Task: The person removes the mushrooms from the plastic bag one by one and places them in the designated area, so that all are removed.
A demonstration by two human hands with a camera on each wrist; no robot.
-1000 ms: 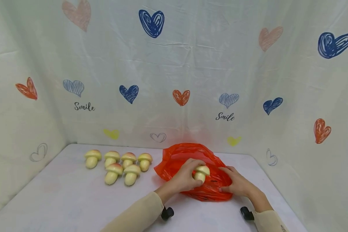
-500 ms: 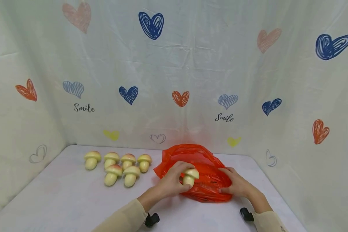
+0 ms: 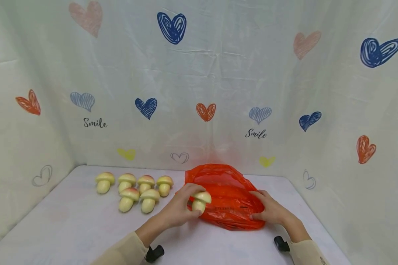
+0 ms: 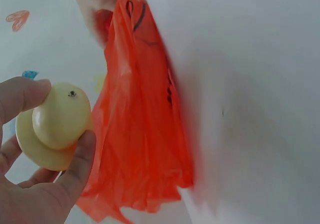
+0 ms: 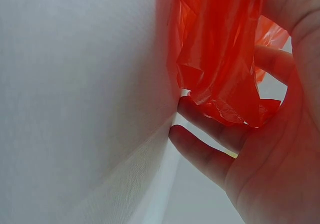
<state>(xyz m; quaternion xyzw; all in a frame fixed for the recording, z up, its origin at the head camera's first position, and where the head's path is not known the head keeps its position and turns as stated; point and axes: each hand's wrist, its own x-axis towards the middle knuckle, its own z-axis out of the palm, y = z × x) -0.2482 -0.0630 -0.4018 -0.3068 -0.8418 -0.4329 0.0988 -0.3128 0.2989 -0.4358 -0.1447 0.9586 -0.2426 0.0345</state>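
My left hand grips a toy mushroom with a pale cap and cream stem, at the left side of a red plastic bag. In the left wrist view the thumb and fingers close round the mushroom, its stem end facing the camera. My right hand holds the bag's right side. From the right wrist, the bag's crumpled edge shows between thumb and fingers, with two fingertips down at the table. The bag's mouth gapes upward and toward the back.
Several similar mushrooms stand or lean in two loose rows on the left half of the white table. A white curtain printed with hearts closes off the back and sides. Black wrist cameras hang below both wrists.
The left hand has drawn back leftward with the mushroom, from over the bag's middle to its left edge. The right hand and bag stay nearly in place.
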